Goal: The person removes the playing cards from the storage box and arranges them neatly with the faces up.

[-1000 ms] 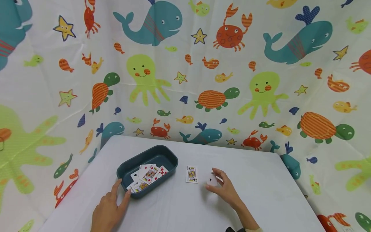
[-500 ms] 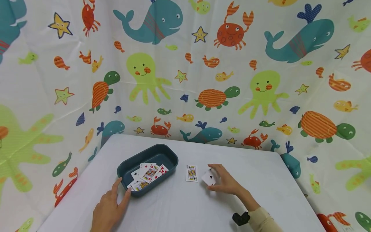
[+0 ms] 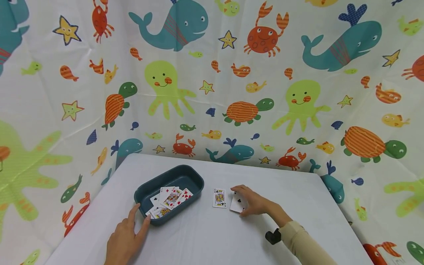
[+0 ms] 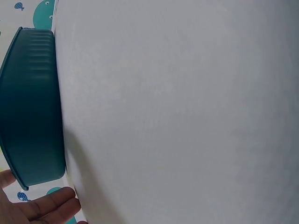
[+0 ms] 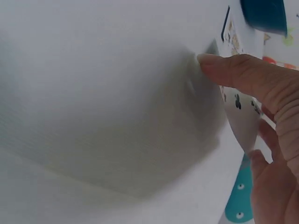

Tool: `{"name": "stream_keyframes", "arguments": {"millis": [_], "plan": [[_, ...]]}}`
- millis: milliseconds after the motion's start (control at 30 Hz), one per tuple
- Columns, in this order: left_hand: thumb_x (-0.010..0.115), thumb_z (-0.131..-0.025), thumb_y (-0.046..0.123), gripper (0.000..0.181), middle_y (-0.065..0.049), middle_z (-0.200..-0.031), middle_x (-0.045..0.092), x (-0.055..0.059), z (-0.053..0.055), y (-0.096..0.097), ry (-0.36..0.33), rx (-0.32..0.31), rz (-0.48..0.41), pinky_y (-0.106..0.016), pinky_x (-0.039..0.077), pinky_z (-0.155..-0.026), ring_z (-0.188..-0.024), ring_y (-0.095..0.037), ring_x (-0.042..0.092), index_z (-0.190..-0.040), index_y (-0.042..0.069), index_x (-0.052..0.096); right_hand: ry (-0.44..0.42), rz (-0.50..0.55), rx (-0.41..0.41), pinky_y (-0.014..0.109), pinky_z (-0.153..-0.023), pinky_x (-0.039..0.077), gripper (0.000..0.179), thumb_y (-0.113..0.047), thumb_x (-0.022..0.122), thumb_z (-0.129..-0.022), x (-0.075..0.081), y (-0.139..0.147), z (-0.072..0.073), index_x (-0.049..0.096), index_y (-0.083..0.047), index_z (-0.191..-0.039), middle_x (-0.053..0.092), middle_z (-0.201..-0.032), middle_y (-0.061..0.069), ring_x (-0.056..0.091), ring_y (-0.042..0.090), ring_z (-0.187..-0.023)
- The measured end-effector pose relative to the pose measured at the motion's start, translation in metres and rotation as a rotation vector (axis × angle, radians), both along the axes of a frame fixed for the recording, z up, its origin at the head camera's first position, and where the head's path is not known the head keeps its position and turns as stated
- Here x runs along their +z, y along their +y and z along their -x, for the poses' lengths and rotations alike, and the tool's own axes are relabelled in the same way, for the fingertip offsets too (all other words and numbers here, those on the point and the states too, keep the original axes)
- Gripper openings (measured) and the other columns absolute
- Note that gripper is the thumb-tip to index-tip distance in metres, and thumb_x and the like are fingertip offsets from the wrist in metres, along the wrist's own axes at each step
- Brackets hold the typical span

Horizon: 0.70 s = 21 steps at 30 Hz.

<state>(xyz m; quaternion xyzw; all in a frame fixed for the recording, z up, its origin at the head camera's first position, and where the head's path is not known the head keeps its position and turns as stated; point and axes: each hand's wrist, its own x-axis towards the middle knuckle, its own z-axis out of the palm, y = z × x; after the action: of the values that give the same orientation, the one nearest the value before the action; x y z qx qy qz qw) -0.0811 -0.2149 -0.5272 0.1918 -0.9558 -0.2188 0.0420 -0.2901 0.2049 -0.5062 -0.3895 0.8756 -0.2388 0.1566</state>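
Observation:
Between thumb and fingers my right hand [image 3: 253,201] holds a playing card [image 3: 236,204] by its edges, face up, low over the white table. In the right wrist view that card [image 5: 240,116] is slightly bent, with black club marks. Just left of it lies a king of clubs [image 3: 219,198], flat on the table. My left hand [image 3: 123,237] rests with thumb and index fingertip at the near-left corner of a dark teal bin [image 3: 180,212]. Several loose playing cards [image 3: 171,198] lie in the bin, among them a red-suited face card.
White cloth covers the table [image 3: 198,243]. Behind it hangs a curtain [image 3: 212,99] printed with sea animals. The side of the bin [image 4: 32,107] stands upright in the left wrist view.
My right hand has moved left with the card, which has tilted from steep to nearly flat beside the king of clubs. The left hand and bin stay put.

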Motion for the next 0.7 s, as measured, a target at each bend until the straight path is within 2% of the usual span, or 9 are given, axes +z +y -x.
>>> {"name": "stream_keyframes", "arguments": {"millis": [400,700], "plan": [[0.047,-0.098,0.068,0.080,-0.028,-0.106,0.066,-0.001,-0.003,0.000,0.016,-0.004,-0.003,-0.060,0.055,-0.072,-0.087,-0.041,0.066,-0.154,0.011,0.034,-0.051,-0.148,0.028,0.055,-0.117,0.033,0.094,-0.010,0.091,-0.077,0.010,-0.014,0.012,0.039,-0.010,-0.156,0.039,-0.157,0.008,0.038,0.033,-0.145],[0.048,-0.098,0.067,0.080,-0.029,-0.107,0.066,-0.001,-0.003,0.000,0.032,0.001,-0.003,-0.060,0.054,-0.073,-0.088,-0.042,0.065,-0.154,0.011,0.035,-0.079,-0.197,0.020,0.060,-0.116,0.032,0.097,-0.008,0.092,-0.075,0.018,-0.021,0.012,0.038,-0.010,-0.156,0.038,-0.158,0.008,0.034,0.035,-0.147]]}}
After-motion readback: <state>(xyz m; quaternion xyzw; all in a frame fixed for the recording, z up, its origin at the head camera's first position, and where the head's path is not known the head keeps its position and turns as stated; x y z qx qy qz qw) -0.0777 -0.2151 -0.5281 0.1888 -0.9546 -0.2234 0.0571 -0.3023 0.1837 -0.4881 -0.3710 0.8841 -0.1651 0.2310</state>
